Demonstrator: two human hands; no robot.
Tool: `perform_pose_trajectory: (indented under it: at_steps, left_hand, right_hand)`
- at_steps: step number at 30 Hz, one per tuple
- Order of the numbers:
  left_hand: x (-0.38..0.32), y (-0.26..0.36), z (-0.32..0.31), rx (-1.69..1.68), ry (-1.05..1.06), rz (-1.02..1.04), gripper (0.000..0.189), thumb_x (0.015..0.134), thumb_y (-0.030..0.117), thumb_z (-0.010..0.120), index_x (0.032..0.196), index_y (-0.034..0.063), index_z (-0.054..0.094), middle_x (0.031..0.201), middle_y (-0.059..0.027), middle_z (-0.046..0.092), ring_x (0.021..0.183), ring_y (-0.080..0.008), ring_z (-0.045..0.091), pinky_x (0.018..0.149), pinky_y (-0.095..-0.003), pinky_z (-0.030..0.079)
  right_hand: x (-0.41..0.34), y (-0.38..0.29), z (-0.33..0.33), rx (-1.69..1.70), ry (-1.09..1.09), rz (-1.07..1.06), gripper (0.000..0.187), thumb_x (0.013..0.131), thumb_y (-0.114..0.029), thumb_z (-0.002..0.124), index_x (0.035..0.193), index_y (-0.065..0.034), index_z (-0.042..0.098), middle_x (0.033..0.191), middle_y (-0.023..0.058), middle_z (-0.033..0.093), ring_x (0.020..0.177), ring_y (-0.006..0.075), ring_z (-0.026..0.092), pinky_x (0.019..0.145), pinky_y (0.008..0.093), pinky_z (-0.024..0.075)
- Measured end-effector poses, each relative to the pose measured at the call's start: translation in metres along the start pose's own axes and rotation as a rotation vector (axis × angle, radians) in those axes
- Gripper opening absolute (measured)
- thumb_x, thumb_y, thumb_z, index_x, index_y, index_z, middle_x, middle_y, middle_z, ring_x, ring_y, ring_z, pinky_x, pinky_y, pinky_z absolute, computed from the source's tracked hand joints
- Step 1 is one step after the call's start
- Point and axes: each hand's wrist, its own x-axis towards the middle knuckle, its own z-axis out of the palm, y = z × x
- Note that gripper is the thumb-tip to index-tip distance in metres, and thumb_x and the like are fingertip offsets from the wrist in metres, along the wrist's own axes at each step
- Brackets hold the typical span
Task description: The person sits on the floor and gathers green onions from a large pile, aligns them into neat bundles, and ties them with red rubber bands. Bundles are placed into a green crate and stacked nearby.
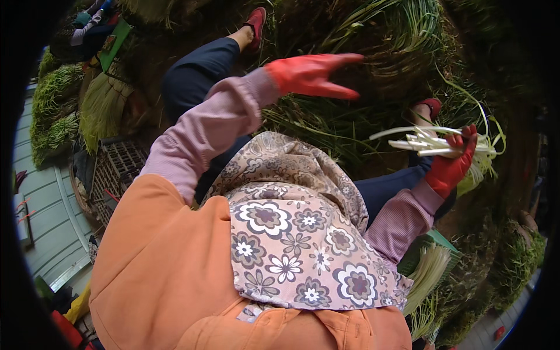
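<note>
In a red rubber glove, my left hand (313, 76) reaches over the heap ahead of me, thumb and fingers spread and nothing between them; it is slightly blurred. Close to its fingertips lies a pile of long green-leaved vegetables (415, 28), their brown root ends (389, 68) turned towards me. My right hand (450, 168), also red-gloved, is out to the right above my knee. It grips a bunch of white-stemmed stalks (431, 144), cut-looking white ends pointing left and pale green leaves hanging at the right. The exact kind of plant cannot be told.
Loose green leaves (306, 120) litter the ground between my legs. Plastic crates (116, 162) stand at left, near bundled stalks (105, 105) and stacked greens (57, 96). Another person's arm (92, 26) shows at upper left. Pale stalks (428, 275) lie by a green board at right.
</note>
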Motion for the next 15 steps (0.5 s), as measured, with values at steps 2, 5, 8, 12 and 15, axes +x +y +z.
perform_pose_trajectory:
  at_steps: [2, 5, 8, 12, 15]
  left_hand:
    - [0.038, 0.042, 0.024, -0.129, -0.095, 0.1, 0.075, 0.088, 0.048, 0.061, 0.144, 0.009, 0.031, 0.13, -0.0206, 0.052, 0.116, -0.0332, 0.054, 0.097, -0.0393, 0.044]
    - [0.067, 0.071, 0.032, -0.258, -0.306, 0.002, 0.033, 0.094, 0.036, 0.054, 0.11, 0.0082, 0.063, 0.074, -0.0097, 0.065, 0.065, -0.0228, 0.064, 0.062, -0.0341, 0.05]
    - [0.08, 0.072, 0.036, -0.232, -0.089, 0.116, 0.028, 0.095, 0.031, 0.053, 0.095, 0.0068, 0.067, 0.066, -0.0076, 0.063, 0.056, -0.02, 0.061, 0.055, -0.0322, 0.047]
    - [0.089, 0.037, 0.062, -0.269, -0.042, 0.135, 0.033, 0.096, 0.034, 0.051, 0.094, 0.0055, 0.067, 0.069, -0.0075, 0.065, 0.059, -0.0182, 0.061, 0.058, -0.0324, 0.049]
    - [0.061, -0.026, 0.08, -0.301, -0.305, -0.211, 0.042, 0.096, 0.038, 0.049, 0.082, 0.0031, 0.068, 0.071, -0.0104, 0.067, 0.063, -0.0227, 0.063, 0.063, -0.0349, 0.051]
  right_hand:
    - [0.003, 0.011, 0.001, 0.154, -0.053, 0.084, 0.028, 0.098, -0.021, 0.052, 0.116, 0.0002, 0.055, 0.095, 0.0085, 0.064, 0.067, 0.0108, 0.049, 0.058, 0.0241, 0.0423]
    - [0.004, 0.016, 0.01, 0.096, 0.038, -0.053, 0.031, 0.095, -0.025, 0.055, 0.115, -0.0009, 0.056, 0.088, 0.0083, 0.062, 0.064, 0.0102, 0.047, 0.057, 0.0218, 0.0418]
    - [0.001, 0.028, 0.024, 0.169, -0.047, 0.107, 0.04, 0.09, -0.035, 0.062, 0.115, -0.0044, 0.058, 0.078, 0.0042, 0.052, 0.063, 0.0099, 0.043, 0.056, 0.0207, 0.0418]
    - [-0.001, 0.071, 0.032, -0.242, 0.041, 0.152, 0.036, 0.093, -0.032, 0.057, 0.111, -0.0008, 0.06, 0.107, 0.0181, 0.061, 0.089, 0.0214, 0.06, 0.078, 0.0339, 0.0529]
    - [0.013, 0.07, 0.027, -0.188, -0.015, 0.098, 0.029, 0.097, -0.021, 0.049, 0.11, 0.0038, 0.057, 0.117, 0.0212, 0.059, 0.116, 0.0293, 0.056, 0.101, 0.0462, 0.0465]
